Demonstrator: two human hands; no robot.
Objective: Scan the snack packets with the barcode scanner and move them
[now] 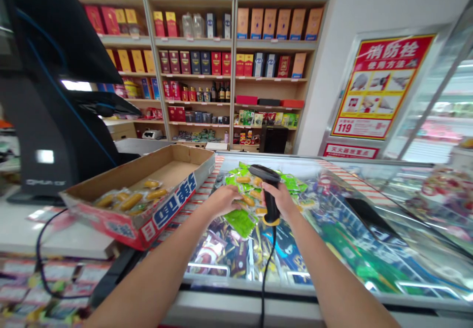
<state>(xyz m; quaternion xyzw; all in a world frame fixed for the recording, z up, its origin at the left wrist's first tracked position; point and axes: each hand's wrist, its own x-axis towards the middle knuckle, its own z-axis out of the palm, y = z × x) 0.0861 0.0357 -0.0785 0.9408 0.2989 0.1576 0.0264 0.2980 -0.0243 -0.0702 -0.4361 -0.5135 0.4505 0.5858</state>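
In the head view, my right hand [283,200] grips the handle of a black corded barcode scanner [271,211], its head over a pile of snacks on the freezer's glass top. My left hand [222,201] is closed at the pile's left side, its fingertips on a small snack packet that they partly hide. Bright green packets [241,222] and yellow, sausage-shaped snacks in clear wrap [248,200] make up the pile. To the left, an open cardboard box [177,168] holds several similar yellow wrapped snacks [131,201].
A black checkout terminal [48,136] stands at the left. The scanner's cord [264,278] hangs over the freezer's front edge. A dark phone-like slab [373,219] lies on the glass at right. Shelves of boxed goods [195,62] line the back wall.
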